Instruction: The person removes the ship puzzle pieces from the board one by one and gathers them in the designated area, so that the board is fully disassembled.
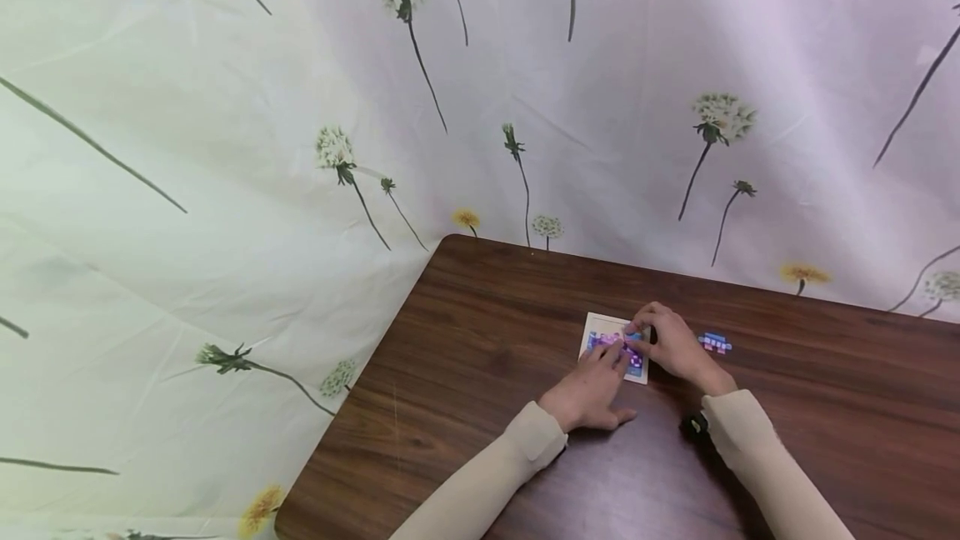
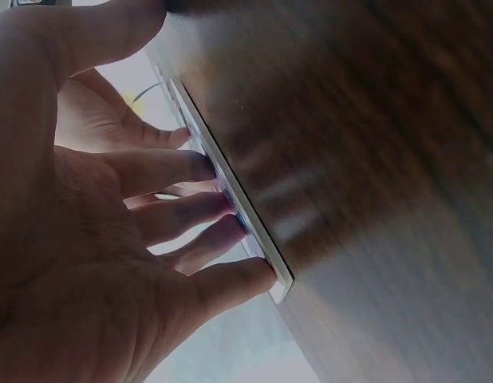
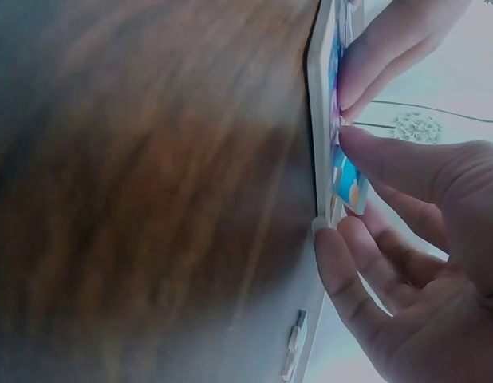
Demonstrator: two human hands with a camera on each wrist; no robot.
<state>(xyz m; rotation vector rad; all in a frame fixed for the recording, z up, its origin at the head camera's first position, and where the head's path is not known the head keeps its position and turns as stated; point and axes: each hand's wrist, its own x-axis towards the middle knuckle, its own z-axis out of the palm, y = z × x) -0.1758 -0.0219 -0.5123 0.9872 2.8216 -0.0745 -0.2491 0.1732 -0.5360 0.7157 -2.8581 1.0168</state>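
A jigsaw puzzle in a thin white-framed tray (image 1: 600, 321) lies on the table, showing pink, purple and blue pieces partly covered by both hands. My left hand (image 1: 588, 390) reaches over its near left side, fingers extended. In the left wrist view, the fingertips (image 2: 234, 227) of that hand rest on the puzzle along the tray's edge. At the tray's right side, my right hand (image 1: 671, 348) pinches a blue puzzle piece (image 3: 349, 182) with orange marks between thumb and fingers. That piece stands tilted over the tray, and another fingertip touches the tray's corner.
A few joined blue and pink puzzle pieces (image 1: 715, 343) lie on the table right of the right hand. The dark wood table (image 1: 465, 373) has a rounded far left corner. Behind it hangs a pale curtain (image 1: 600, 107) printed with dandelions.
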